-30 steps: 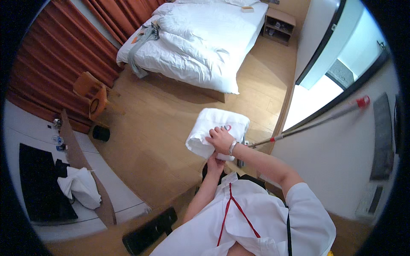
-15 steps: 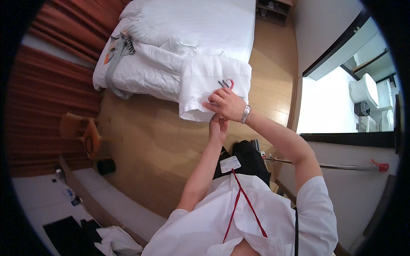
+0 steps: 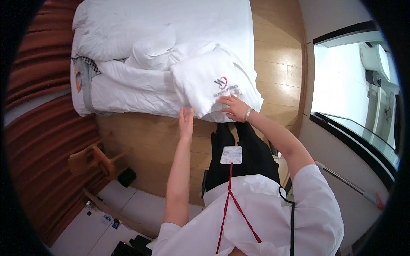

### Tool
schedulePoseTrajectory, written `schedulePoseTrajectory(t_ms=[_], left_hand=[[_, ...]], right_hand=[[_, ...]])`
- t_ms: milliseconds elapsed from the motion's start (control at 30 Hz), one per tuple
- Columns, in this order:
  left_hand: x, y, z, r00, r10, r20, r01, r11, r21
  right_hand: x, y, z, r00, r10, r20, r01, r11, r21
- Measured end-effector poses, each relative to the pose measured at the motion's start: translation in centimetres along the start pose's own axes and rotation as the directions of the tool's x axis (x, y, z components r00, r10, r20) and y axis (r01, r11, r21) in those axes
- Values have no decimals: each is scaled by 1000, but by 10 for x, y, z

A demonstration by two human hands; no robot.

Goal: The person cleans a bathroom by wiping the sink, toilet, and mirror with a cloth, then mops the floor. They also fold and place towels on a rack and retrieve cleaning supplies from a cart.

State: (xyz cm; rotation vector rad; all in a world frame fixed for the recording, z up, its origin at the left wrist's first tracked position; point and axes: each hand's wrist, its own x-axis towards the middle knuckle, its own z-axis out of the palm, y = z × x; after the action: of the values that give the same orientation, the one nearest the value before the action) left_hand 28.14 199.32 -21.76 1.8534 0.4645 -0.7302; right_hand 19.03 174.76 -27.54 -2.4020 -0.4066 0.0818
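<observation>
A folded white towel with a red and grey emblem lies on the front part of the bed. Just off its lower left corner is my left hand, fingers stretched out and holding nothing. My right hand rests at the towel's lower right edge with its fingers spread, not gripped round it. Beneath the towel the white bedding lies rumpled, with a bunched part of the quilt behind.
Grey cloth with an orange patch lies on the bed's left end. A wooden chair and a small black bin stand at left, near red-brown curtains. At right, a long-handled pole leans below the bathroom doorway.
The towel has gone from being held at the bed's edge to lying on the bedding. My left hand has come away from it to the left; my right fingers have spread. My view has shifted.
</observation>
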Motion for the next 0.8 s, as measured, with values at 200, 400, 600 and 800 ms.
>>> schedulePoseTrajectory(t_ms=[200, 400, 600, 800], left_hand=[[34, 15, 21, 946, -126, 298, 100, 990, 100], [25, 49, 2, 902, -54, 428, 29, 997, 65], [45, 119, -33, 712, 478, 515, -673, 675, 303], [53, 56, -23, 625, 730, 276, -710, 386, 589]], right_hand=[[-4, 27, -21, 623, 748, -227, -601, 644, 473], [12, 58, -48, 480, 702, 526, -698, -58, 714], [22, 34, -63, 812, 579, 75, -350, 380, 856], [37, -9, 21, 539, 569, -621, -521, 805, 284]])
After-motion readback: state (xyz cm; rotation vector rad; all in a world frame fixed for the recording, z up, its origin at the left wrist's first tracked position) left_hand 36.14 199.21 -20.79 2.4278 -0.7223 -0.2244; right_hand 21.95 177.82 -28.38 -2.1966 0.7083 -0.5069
